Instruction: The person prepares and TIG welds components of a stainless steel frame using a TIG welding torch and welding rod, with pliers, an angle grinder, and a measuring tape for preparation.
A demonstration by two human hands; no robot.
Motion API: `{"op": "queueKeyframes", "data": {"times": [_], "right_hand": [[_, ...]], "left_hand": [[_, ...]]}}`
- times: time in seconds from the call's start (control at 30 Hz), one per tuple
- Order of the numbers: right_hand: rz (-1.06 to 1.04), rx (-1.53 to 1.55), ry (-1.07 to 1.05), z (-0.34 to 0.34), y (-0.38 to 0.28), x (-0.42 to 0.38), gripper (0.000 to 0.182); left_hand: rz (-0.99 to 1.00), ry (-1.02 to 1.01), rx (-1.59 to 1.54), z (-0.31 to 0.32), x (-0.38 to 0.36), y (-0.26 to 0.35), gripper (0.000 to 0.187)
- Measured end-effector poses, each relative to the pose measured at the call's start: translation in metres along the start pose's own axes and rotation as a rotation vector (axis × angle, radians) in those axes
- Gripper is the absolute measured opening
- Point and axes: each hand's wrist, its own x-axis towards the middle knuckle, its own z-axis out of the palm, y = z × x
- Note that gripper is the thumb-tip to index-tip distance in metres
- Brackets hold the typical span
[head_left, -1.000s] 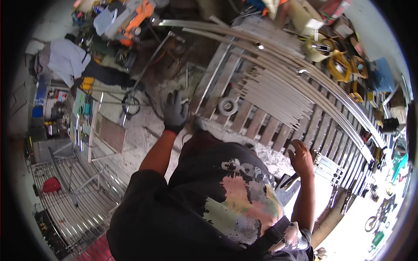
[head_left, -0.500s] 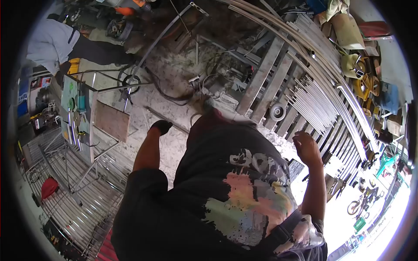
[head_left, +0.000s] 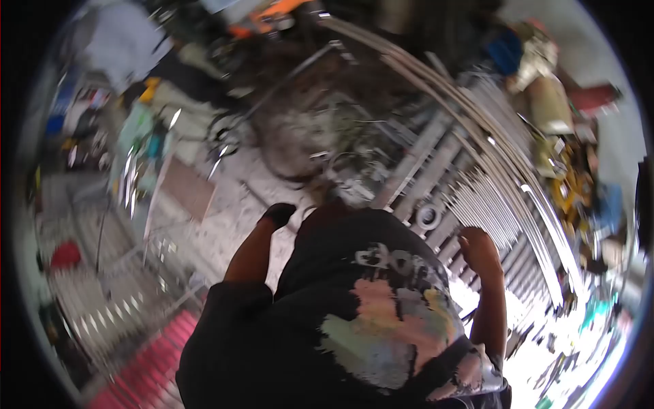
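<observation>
My left hand [head_left: 280,215], in a black glove, hangs in front of my body at the left, over the pale floor. Blur and the dark glove hide its fingers. Close to it on the floor lies a thin metal bar [head_left: 257,195]. My bare right hand [head_left: 480,249] hangs at my other side with its fingers loosely bent and no object showing in it. In this view it overlaps the rack of metal bars [head_left: 485,204]. A round metal ring or wheel [head_left: 428,217] lies on the slats to the left of that hand.
Long curved metal tubes [head_left: 470,123] run along the right. At the left are a brown board [head_left: 185,189], a stack of metal tubes [head_left: 116,300] and a red slatted surface [head_left: 146,365]. Another person [head_left: 126,44] is at the upper left. A dark cable [head_left: 269,160] loops over the floor.
The view has shifted and blurred, and the red surface shows more at lower left. My left hand has moved right, closer to my body; my right hand appears slightly lower.
</observation>
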Motion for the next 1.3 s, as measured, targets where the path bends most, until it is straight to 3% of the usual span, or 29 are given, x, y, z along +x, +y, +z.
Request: {"op": "queueKeyframes", "data": {"times": [0.03, 0.1, 0.13, 0.27, 0.33, 0.37, 0.47, 0.53, 0.63, 0.73, 0.83, 0.87, 0.97, 1.07, 1.13, 1.2, 1.27, 1.3], "right_hand": [[0.040, -0.022, -0.007, -0.001, -0.002, 0.005, 0.023], [-0.080, -0.052, 0.088, 0.007, 0.002, 0.017, 0.024], [-0.070, -0.045, 0.094, 0.007, -0.002, 0.022, 0.024], [-0.282, -0.005, -0.047, 0.022, 0.017, 0.056, 0.025], [-0.333, -0.018, -0.061, 0.032, 0.005, 0.073, 0.025], [-0.420, -0.074, -0.048, 0.028, -0.015, 0.078, 0.028], [-0.532, -0.115, -0.054, 0.027, -0.052, 0.088, 0.034], [-0.596, -0.097, -0.049, 0.027, -0.062, 0.091, 0.039], [-0.627, -0.043, 0.004, 0.031, -0.076, 0.091, 0.039], [-0.609, -0.069, -0.044, 0.041, -0.072, 0.096, 0.035], [-0.570, -0.024, 0.038, 0.050, -0.079, 0.090, 0.028], [-0.550, -0.016, 0.052, 0.053, -0.082, 0.089, 0.027], [-0.420, -0.158, -0.191, 0.053, -0.091, 0.096, 0.031], [-0.490, -0.044, -0.047, 0.060, -0.123, 0.096, 0.026], [-0.527, -0.079, -0.103, 0.072, -0.135, 0.107, 0.023], [-0.502, -0.147, -0.256, 0.083, -0.145, 0.125, 0.024], [-0.469, -0.218, -0.309, 0.091, -0.168, 0.134, 0.030], [-0.476, -0.195, -0.275, 0.094, -0.188, 0.133, 0.030]], "left_hand": [[-0.088, -0.075, -0.018, -0.015, 0.006, 0.025, 0.036], [0.000, 0.015, 0.044, -0.018, 0.002, 0.046, 0.035], [-0.107, -0.082, 0.058, -0.055, -0.002, 0.088, 0.035], [-0.228, -0.051, -0.026, -0.045, -0.039, 0.120, 0.035], [-0.105, 0.199, -0.058, -0.012, -0.072, 0.118, 0.025], [-0.274, -0.015, -0.279, 0.011, -0.083, 0.103, 0.033], [-0.476, -0.098, -0.303, 0.042, -0.139, 0.099, 0.051], [-0.754, -0.212, -0.287, 0.048, -0.171, 0.103, 0.059], [-1.021, -0.214, -0.461, 0.037, -0.209, 0.115, 0.064], [-1.035, -0.187, -0.503, 0.037, -0.220, 0.104, 0.063], [-1.034, -0.149, -0.440, 0.039, -0.197, 0.081, 0.063], [-0.992, -0.129, -0.477, 0.041, -0.186, 0.069, 0.061], [-0.747, -0.034, -0.392, 0.030, -0.149, 0.050, 0.054], [-0.547, 0.115, -0.535, 0.064, -0.107, -0.027, 0.046], [-0.375, 0.116, -0.020, 0.008, -0.097, -0.011, 0.042], [-0.465, 0.221, -0.021, -0.024, -0.096, -0.017, 0.044], [-0.701, 0.145, -0.628, -0.004, -0.084, -0.078, 0.047], [-0.801, 0.164, -0.756, -0.043, -0.088, -0.070, 0.047]]}}
